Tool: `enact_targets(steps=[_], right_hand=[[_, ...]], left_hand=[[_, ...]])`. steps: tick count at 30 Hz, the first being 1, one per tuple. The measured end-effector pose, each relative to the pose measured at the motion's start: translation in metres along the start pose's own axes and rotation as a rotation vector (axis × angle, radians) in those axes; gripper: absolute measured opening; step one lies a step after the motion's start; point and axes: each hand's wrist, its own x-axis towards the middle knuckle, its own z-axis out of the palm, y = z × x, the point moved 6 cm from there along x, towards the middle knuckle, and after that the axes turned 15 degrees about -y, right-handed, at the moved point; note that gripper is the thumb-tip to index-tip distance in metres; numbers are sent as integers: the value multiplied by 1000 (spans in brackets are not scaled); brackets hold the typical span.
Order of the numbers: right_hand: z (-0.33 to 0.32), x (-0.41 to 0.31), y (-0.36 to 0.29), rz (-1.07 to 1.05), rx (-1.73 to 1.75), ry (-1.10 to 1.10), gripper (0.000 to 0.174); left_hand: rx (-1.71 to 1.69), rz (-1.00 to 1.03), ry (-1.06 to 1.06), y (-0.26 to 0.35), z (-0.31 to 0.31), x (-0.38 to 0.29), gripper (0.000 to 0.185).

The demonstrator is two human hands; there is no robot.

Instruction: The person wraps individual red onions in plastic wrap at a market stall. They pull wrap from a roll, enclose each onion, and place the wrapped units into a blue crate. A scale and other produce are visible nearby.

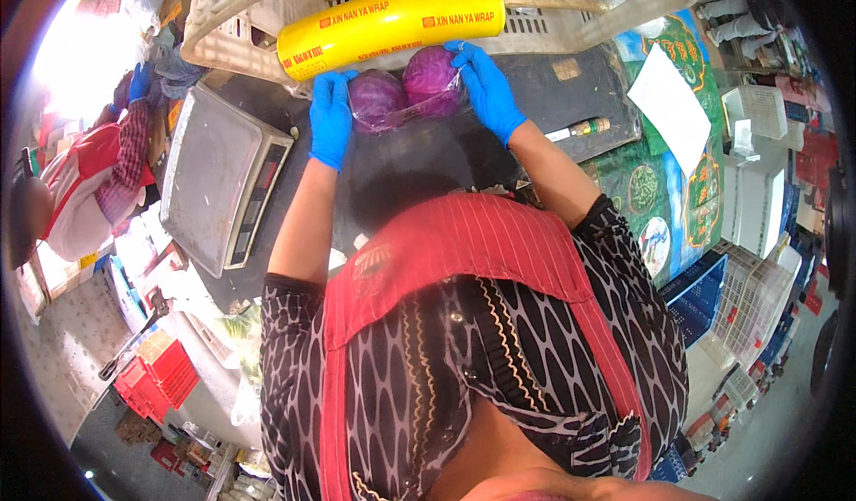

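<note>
Two purple cabbages [378, 98] lie side by side on the dark tabletop [414, 167], with clear cling film [381, 125] drawn across their near sides. My left hand [332, 120], in a blue glove, pinches the film at the left cabbage. At the right cabbage, my blue-gloved right hand [488, 93] grips the film near its upper right side. Just beyond the cabbages is a yellow roll of cling film [394, 29], with a wooden rod [555, 2] sticking out of its right end. The fingertips are partly hidden by the film and cabbages.
A white plastic crate [234, 50] stands behind the roll. To the left sits a weighing scale [207, 173]. A knife [578, 129] and a white paper sheet [672, 106] lie to the right. Another person [100, 180] is at far left.
</note>
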Motion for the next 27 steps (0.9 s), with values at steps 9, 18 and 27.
enact_targets(steps=[9,18,27], right_hand=[[-2,-3,-22,166,-121,22,17],[10,11,27,462,-265,-458,31],[9,5,51,537,-99,-466,31]], left_hand=[[17,-124,-83,-22,-6,-13,12],[361,-395,-522,-64,9,-26,22],[-172,-328,57,-74,-2,-42,17]])
